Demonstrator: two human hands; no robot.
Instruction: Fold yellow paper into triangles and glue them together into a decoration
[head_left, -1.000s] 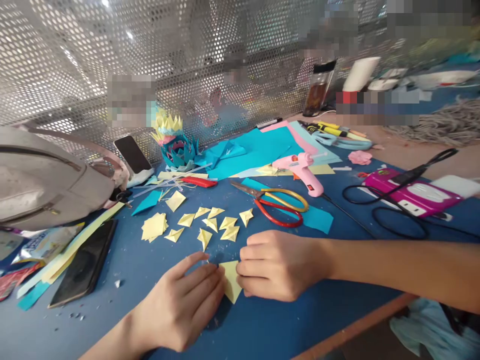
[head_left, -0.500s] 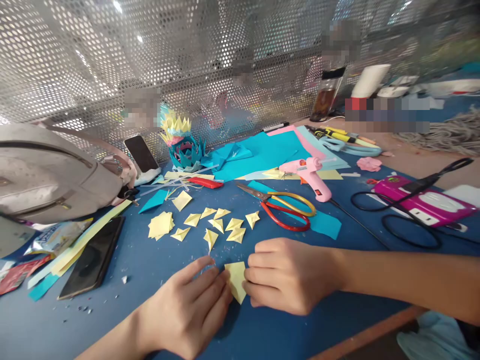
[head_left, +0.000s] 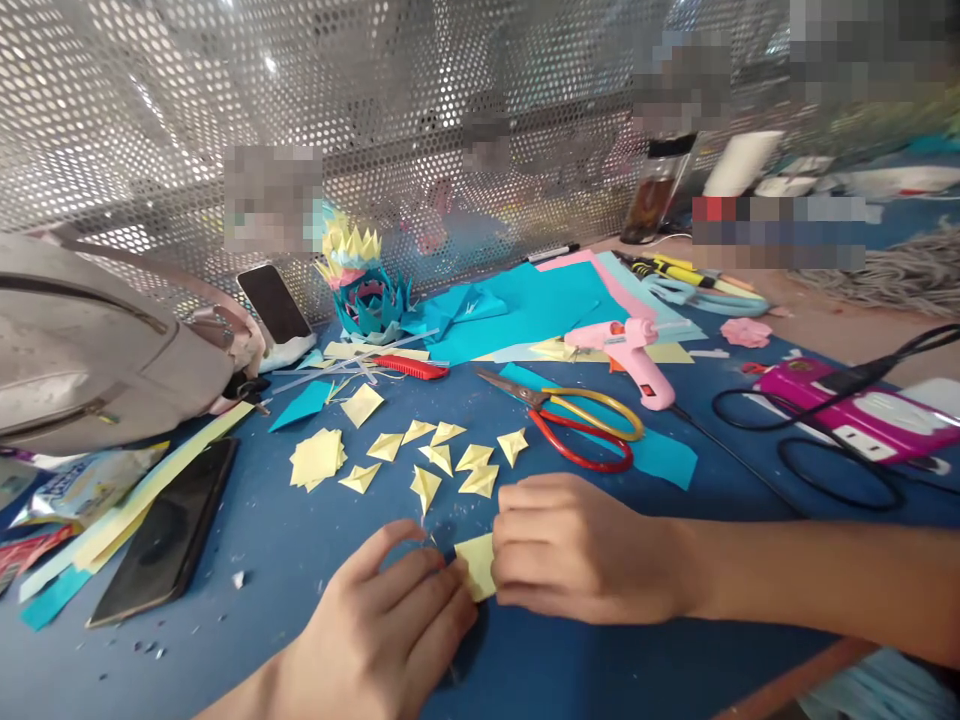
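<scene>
We press a yellow paper (head_left: 475, 566) flat on the blue table (head_left: 300, 540), low and near its front edge. Our left hand (head_left: 382, 630) pins its left side with fingers together; our right hand (head_left: 577, 550) curls closed over its right side. Only the middle of the paper shows between them. Just beyond lie small folded yellow pieces (head_left: 435, 458). Farther back sit red-handled scissors (head_left: 577, 425) and a pink glue gun (head_left: 634, 350). A black phone (head_left: 165, 535) lies to the left.

Around the red-handled scissors (head_left: 574, 420) we see folded yellow pieces (head_left: 442, 458) to their left, a pink glue gun (head_left: 634, 350) behind, a black phone (head_left: 166, 535) far left.
</scene>
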